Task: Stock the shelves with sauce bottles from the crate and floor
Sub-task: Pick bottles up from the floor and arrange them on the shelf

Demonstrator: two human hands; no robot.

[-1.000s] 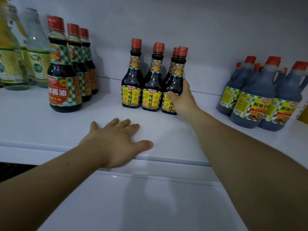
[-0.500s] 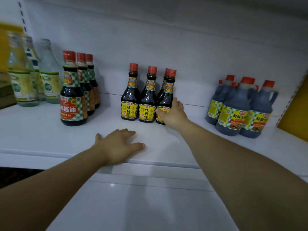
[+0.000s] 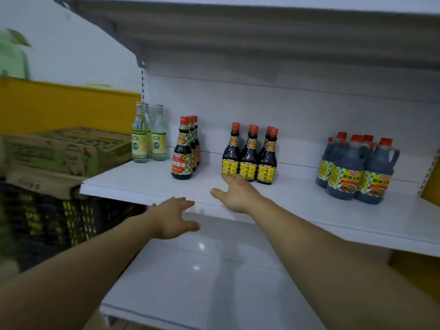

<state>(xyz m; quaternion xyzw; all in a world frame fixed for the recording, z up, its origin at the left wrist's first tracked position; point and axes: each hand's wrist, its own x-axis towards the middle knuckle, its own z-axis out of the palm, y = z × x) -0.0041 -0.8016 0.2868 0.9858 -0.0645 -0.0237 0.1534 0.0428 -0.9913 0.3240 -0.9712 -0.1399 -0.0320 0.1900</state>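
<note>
Several dark sauce bottles with red caps and yellow labels (image 3: 248,158) stand grouped mid-shelf on the white shelf (image 3: 297,210). My right hand (image 3: 235,194) hovers just in front of them with fingers spread, holding nothing. My left hand (image 3: 173,219) is at the shelf's front edge, fingers loosely extended and empty. Left of the group stands a row of dark bottles with red and green checked labels (image 3: 184,153).
Clear glass bottles (image 3: 148,136) stand at the shelf's left end. Blue jugs with handles (image 3: 354,167) fill the right. Cardboard boxes (image 3: 64,148) sit on dark crates (image 3: 59,222) to the left. A lower white shelf (image 3: 202,294) and an upper shelf (image 3: 262,32) frame the space.
My right hand has let go of the rightmost yellow-label bottle and drawn back. My left hand has lifted off the shelf toward its edge. The view has pulled back and left.
</note>
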